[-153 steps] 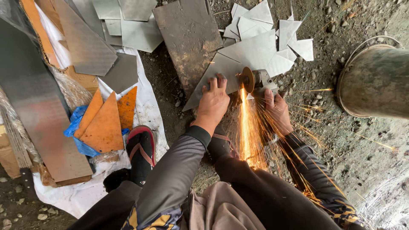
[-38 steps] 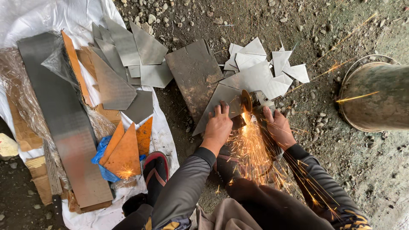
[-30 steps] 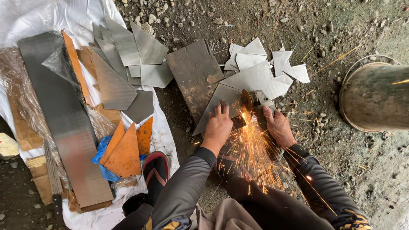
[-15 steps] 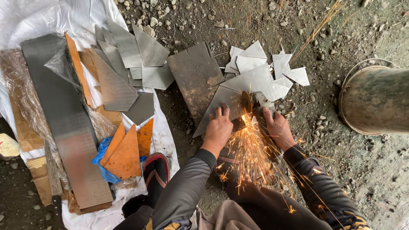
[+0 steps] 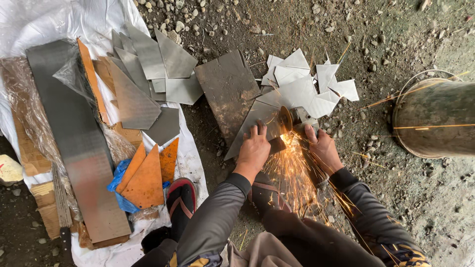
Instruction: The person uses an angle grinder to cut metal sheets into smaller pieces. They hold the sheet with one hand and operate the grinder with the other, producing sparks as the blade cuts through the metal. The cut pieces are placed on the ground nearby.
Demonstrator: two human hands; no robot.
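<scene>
Pressing flat and open, the left hand (image 5: pixel 253 151) holds down a gray metal sheet (image 5: pixel 255 123) on the dirt ground. The right hand (image 5: pixel 324 151) grips a grinder (image 5: pixel 292 118) whose disc touches the sheet's edge. Orange sparks (image 5: pixel 297 173) fly near. Cut pieces (image 5: pixel 307 86) lie farther away.
</scene>
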